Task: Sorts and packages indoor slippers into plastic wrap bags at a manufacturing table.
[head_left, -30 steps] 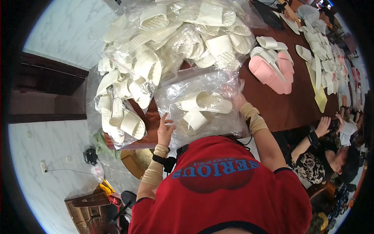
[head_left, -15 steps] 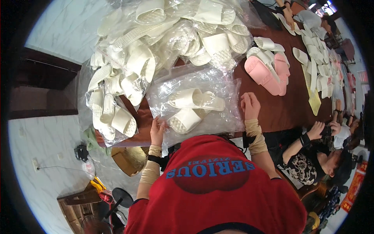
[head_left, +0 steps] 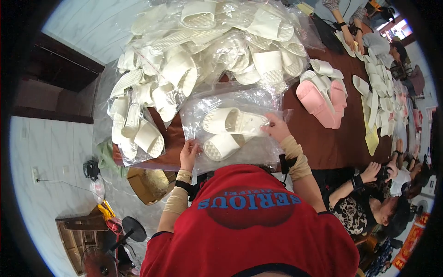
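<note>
A pair of cream slide slippers (head_left: 227,147) lies in front of me on a clear plastic bag (head_left: 194,111); whether they are inside it or on top, I cannot tell. The upper slipper (head_left: 237,121) overlaps the lower one, its heel toward the right. My right hand (head_left: 278,131) has its fingers closed at that heel, with the bag film around them. At the bag's lower left edge, my left hand (head_left: 188,155) pinches the film between bent fingers.
Bagged cream slippers (head_left: 180,69) form a heap at the far left. Pink slippers (head_left: 318,104) lie to the right on the brown tablecloth (head_left: 307,147), with rows of white slippers (head_left: 378,92) beyond. A co-worker (head_left: 369,198) sits at right. An open cardboard box (head_left: 147,184) stands below the table.
My right hand has moved left from beside the bag onto the upper slipper's heel. My left hand stays at the bag's edge. The whole view has shifted slightly.
</note>
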